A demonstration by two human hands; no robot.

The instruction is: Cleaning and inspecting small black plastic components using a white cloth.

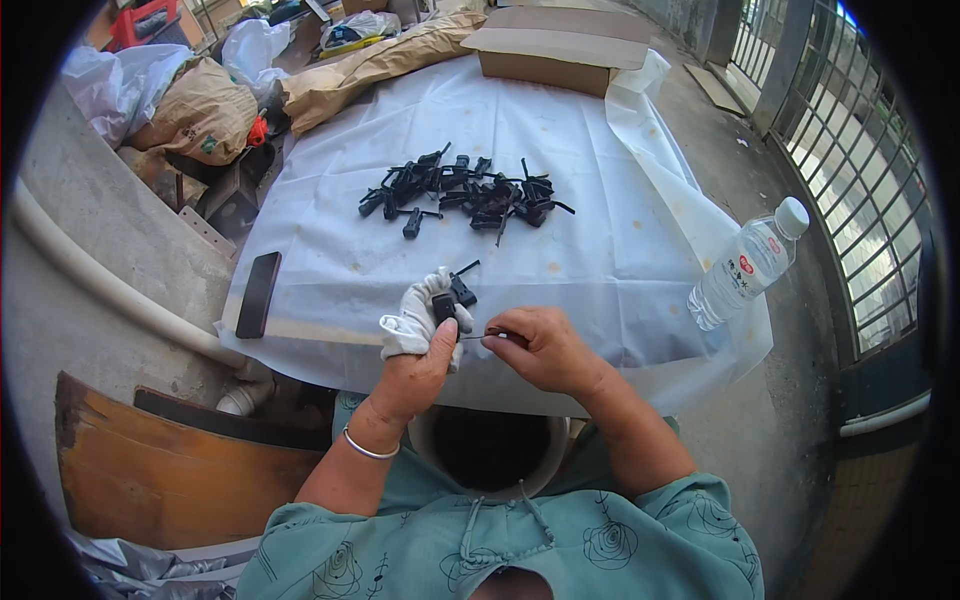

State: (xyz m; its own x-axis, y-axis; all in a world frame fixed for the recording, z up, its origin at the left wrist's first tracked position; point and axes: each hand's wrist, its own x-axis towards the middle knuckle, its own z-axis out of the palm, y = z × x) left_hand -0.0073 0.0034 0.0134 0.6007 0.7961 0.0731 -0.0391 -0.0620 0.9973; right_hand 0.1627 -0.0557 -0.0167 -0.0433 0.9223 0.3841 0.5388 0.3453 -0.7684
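Observation:
My left hand is partly covered by a white glove, its thumb bare, and is closed around a small black plastic part. Just beyond its fingers is another black plastic piece with a thin stem; whether the hand touches it I cannot tell. My right hand pinches a thin, wire-like metal piece that reaches left toward the held part. Its exact kind is too small to make out. Farther up the table lies a loose pile of similar black plastic parts, several with thin stems sticking out.
White plastic sheeting covers the table. A dark phone lies at its left edge, a clear water bottle leans at the right. An open cardboard box stands at the far end. Below the near edge is a pale-rimmed bucket.

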